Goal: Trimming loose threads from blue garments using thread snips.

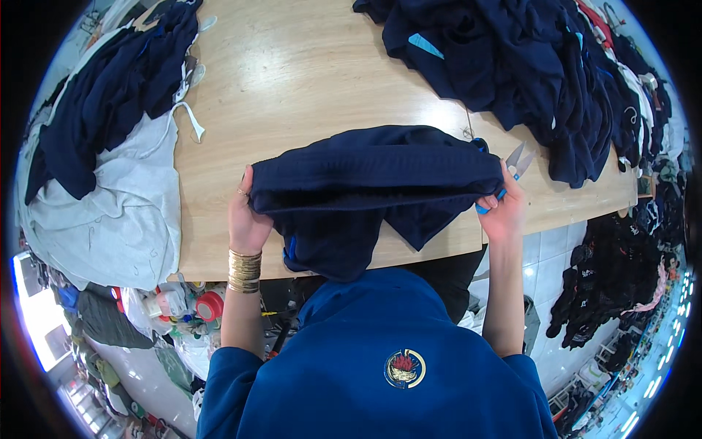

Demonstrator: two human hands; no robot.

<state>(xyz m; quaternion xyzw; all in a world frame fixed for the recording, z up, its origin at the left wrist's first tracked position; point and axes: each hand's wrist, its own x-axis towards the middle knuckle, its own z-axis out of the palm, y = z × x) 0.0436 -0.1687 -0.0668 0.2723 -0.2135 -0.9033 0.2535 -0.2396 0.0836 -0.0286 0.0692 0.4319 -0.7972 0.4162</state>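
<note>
Head view: at the wooden table (292, 80)'s near edge, a navy garment (376, 168) spans left to right, opposite band ends clasped by left hand (248, 218) and right hand (504, 210); scissors (516, 175) adjoin the latter, possibly gripped.

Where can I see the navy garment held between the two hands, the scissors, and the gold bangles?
Navy garment (376, 170): head view, on the middle of its upper band.
Scissors (515, 158): head view, on one of the spread blades.
Gold bangles (244, 271): head view, on the middle of the stack.
</note>
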